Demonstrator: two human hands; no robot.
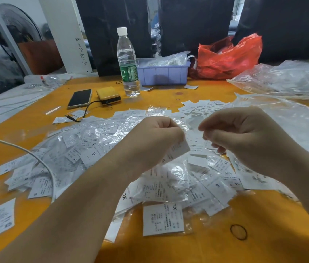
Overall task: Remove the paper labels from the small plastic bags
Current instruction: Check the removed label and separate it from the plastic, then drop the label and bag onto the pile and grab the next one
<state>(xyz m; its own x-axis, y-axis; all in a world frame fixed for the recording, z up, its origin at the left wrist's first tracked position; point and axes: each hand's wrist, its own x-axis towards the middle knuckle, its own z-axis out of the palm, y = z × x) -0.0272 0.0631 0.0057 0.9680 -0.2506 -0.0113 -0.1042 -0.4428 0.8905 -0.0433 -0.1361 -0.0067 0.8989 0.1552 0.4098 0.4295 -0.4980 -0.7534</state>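
Label half out, film stretched between two hands.
The left hand (161,133) pinches a paper label (178,149) and the right hand (231,133) pinches the small plastic bag (189,126), held above the tabletop (187,247) pile; a hard tug could tear the label.

The phone (80,98) lies left of the water bottle (127,62); the tray (163,73) stands right of it; the label heap (150,168) lies before it.
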